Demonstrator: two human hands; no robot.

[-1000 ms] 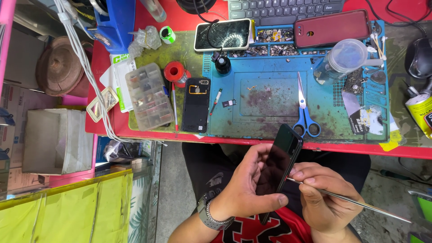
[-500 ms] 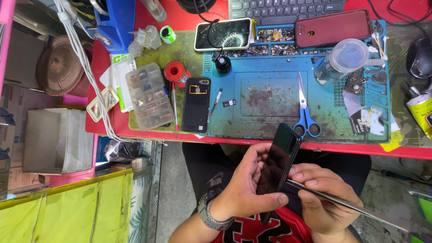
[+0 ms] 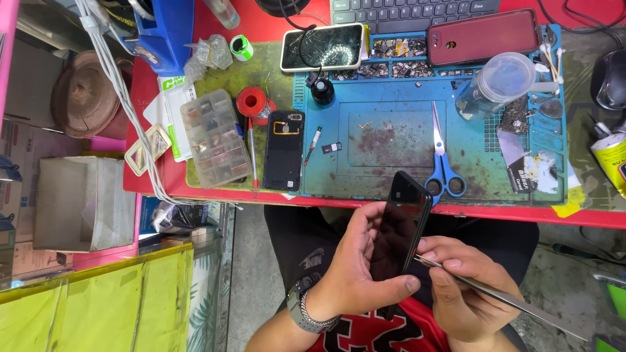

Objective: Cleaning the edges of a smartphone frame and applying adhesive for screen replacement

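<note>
Black phone (image 3: 399, 229) in left hand (image 3: 358, 270), right hand (image 3: 460, 287) pressing metal tweezers (image 3: 502, 296), tip seemingly hidden

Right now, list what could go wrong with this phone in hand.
1. The metal pry tool in the right hand meets the black phone's edge; a slip could scratch it or jab the left hand.
2. The phone is held over the lap, off the blue mat; it could drop.

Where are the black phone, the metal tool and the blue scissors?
black phone (image 3: 399, 228), head view, on the dark screen between the thumb and fingers.
metal tool (image 3: 502, 296), head view, on the thin silver shaft past the fingers.
blue scissors (image 3: 443, 177), head view, on the blue handle loops.
</note>
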